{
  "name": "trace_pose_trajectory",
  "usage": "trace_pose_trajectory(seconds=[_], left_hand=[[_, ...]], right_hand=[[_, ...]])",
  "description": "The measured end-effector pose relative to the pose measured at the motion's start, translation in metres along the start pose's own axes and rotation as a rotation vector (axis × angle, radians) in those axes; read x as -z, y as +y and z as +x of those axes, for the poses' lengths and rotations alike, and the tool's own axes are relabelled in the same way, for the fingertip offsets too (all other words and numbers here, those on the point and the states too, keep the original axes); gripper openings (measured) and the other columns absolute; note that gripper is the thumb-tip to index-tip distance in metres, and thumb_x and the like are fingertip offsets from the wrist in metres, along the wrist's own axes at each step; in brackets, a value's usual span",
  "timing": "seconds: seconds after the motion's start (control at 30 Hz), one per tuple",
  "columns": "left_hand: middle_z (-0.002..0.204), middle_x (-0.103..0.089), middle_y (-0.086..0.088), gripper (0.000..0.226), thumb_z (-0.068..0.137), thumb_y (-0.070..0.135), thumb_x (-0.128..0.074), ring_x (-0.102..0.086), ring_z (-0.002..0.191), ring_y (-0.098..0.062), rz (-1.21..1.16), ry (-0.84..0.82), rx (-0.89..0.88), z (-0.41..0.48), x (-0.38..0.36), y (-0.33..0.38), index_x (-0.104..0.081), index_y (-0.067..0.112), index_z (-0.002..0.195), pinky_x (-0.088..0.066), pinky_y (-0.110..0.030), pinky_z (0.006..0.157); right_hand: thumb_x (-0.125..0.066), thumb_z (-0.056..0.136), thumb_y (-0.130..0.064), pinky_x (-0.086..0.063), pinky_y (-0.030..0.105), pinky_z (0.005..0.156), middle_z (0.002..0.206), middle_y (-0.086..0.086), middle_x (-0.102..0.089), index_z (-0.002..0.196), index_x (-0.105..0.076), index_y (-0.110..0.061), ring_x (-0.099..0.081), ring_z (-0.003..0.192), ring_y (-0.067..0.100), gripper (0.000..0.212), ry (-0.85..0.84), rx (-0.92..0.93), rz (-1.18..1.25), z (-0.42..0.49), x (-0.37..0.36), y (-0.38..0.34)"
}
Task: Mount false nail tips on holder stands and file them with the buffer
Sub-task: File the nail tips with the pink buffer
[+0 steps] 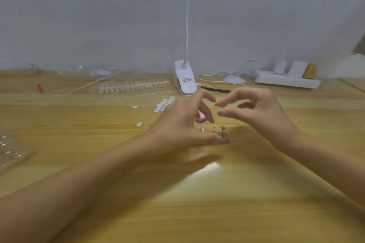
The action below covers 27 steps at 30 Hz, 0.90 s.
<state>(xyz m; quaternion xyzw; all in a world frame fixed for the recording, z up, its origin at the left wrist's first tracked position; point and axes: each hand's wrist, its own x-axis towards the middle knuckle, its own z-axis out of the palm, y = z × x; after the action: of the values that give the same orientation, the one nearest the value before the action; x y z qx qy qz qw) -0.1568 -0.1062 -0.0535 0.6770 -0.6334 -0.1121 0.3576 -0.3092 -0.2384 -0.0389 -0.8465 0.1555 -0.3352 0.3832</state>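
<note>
Tip (pixel 220 107), seemingly clear, is pinched by fingers (pixel 227 113) of right hand (pixel 262 112) just above stands (pixel 214 129), likely poised for mounting, while left hand (pixel 181 126), fingers loosely spread, thumbs their base (pixel 225 140) steady, buffer (pixel 200 118) just behind stands on counter (pixel 197 203).

The person shows only two bare arms. The left forearm (pixel 88 179) and the right forearm (pixel 325 163) are uncovered along all the length in view, smooth and slender, narrowing at the wrists. The left hand (pixel 177 130) and the right hand (pixel 262 110) have long, thin fingers. The nails (pixel 222 113) reach a little past the fingertips, rounded at the end, with a dull greyish-pink look. A pale glint (pixel 256 95) on one finger of the right hand is too blurred to name.
</note>
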Motion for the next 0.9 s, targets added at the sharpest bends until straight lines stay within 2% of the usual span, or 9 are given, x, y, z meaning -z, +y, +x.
trace_pose_trajectory(seconds=[0.07, 0.13, 0.2, 0.33, 0.4, 0.53, 0.67, 0.77, 0.9], left_hand=[[0.092, -0.066, 0.023, 0.064, 0.067, 0.061, -0.069, -0.053, 0.097, 0.005, 0.067, 0.012, 0.018, -0.002, -0.006, 0.005, -0.042, 0.039, 0.121, -0.044, -0.042, 0.096], [0.085, -0.065, 0.024, 0.06, 0.07, 0.055, -0.067, -0.048, 0.091, 0.01, 0.089, 0.041, 0.023, -0.003, -0.011, 0.006, -0.042, 0.038, 0.122, -0.041, -0.045, 0.098], [0.081, -0.063, 0.025, 0.056, 0.075, 0.047, -0.071, -0.046, 0.085, 0.018, 0.086, 0.076, 0.019, -0.003, -0.014, 0.004, -0.044, 0.037, 0.122, -0.04, -0.043, 0.098], [0.081, -0.064, 0.025, 0.053, 0.076, 0.054, -0.07, -0.045, 0.086, 0.022, 0.07, 0.113, 0.03, -0.005, -0.018, 0.002, -0.045, 0.04, 0.121, -0.029, -0.036, 0.092], [0.083, -0.066, 0.023, 0.05, 0.08, 0.05, -0.069, -0.046, 0.089, 0.019, 0.058, 0.13, 0.049, -0.004, -0.019, 0.0, -0.045, 0.041, 0.122, -0.026, -0.035, 0.092], [0.084, -0.068, 0.021, 0.049, 0.085, 0.04, -0.07, -0.049, 0.097, 0.011, 0.056, 0.15, 0.068, -0.004, -0.02, -0.002, -0.044, 0.04, 0.125, -0.025, -0.035, 0.091], [0.079, -0.068, 0.021, 0.049, 0.083, 0.046, -0.07, -0.049, 0.098, 0.013, 0.033, 0.171, 0.076, -0.004, -0.021, -0.002, -0.045, 0.038, 0.125, -0.024, -0.034, 0.089], [0.078, -0.068, 0.022, 0.05, 0.082, 0.043, -0.071, -0.053, 0.105, 0.003, 0.029, 0.181, 0.089, -0.004, -0.02, -0.001, -0.045, 0.038, 0.125, -0.024, -0.034, 0.09], [0.078, -0.069, 0.022, 0.055, 0.082, 0.041, -0.072, -0.055, 0.102, -0.003, 0.023, 0.191, 0.105, -0.005, -0.019, -0.001, -0.044, 0.037, 0.129, -0.024, -0.033, 0.093]], right_hand=[[-0.084, 0.075, -0.023, -0.051, 0.054, 0.09, 0.086, -0.007, -0.076, 0.08, -0.079, -0.025, -0.069, 0.086, 0.009, 0.008, -0.029, -0.063, 0.037, -0.012, -0.003, 0.004], [-0.085, 0.075, -0.02, -0.05, 0.045, 0.088, 0.085, -0.01, -0.076, 0.079, -0.078, -0.026, -0.068, 0.083, 0.003, 0.009, -0.036, -0.088, 0.042, -0.02, -0.007, 0.006], [-0.085, 0.075, -0.017, -0.046, 0.032, 0.087, 0.086, -0.015, -0.075, 0.079, -0.078, -0.024, -0.067, 0.09, 0.004, 0.011, -0.042, -0.077, 0.007, -0.024, -0.013, 0.008], [-0.085, 0.074, -0.016, -0.043, 0.018, 0.082, 0.087, -0.015, -0.075, 0.079, -0.077, -0.022, -0.065, 0.094, 0.008, 0.011, -0.039, -0.07, 0.0, -0.025, -0.018, 0.011], [-0.084, 0.074, -0.017, -0.042, 0.016, 0.082, 0.086, -0.012, -0.075, 0.079, -0.078, -0.022, -0.065, 0.092, 0.01, 0.01, -0.04, -0.055, 0.007, -0.026, -0.02, 0.011], [-0.084, 0.075, -0.018, -0.042, 0.022, 0.086, 0.086, -0.007, -0.075, 0.079, -0.078, -0.024, -0.065, 0.094, 0.016, 0.01, -0.032, -0.046, 0.008, -0.028, -0.021, 0.011], [-0.084, 0.075, -0.016, -0.043, 0.022, 0.084, 0.084, -0.006, -0.074, 0.078, -0.078, -0.025, -0.065, 0.091, 0.015, 0.011, -0.015, -0.042, -0.007, -0.028, -0.02, 0.011], [-0.084, 0.074, -0.014, -0.044, 0.015, 0.077, 0.082, -0.007, -0.074, 0.077, -0.078, -0.024, -0.066, 0.087, 0.013, 0.012, -0.014, -0.026, -0.022, -0.027, -0.021, 0.011], [-0.085, 0.073, -0.012, -0.041, 0.008, 0.073, 0.082, -0.006, -0.075, 0.079, -0.079, -0.02, -0.065, 0.083, 0.009, 0.011, -0.008, -0.003, -0.016, -0.028, -0.021, 0.008]])
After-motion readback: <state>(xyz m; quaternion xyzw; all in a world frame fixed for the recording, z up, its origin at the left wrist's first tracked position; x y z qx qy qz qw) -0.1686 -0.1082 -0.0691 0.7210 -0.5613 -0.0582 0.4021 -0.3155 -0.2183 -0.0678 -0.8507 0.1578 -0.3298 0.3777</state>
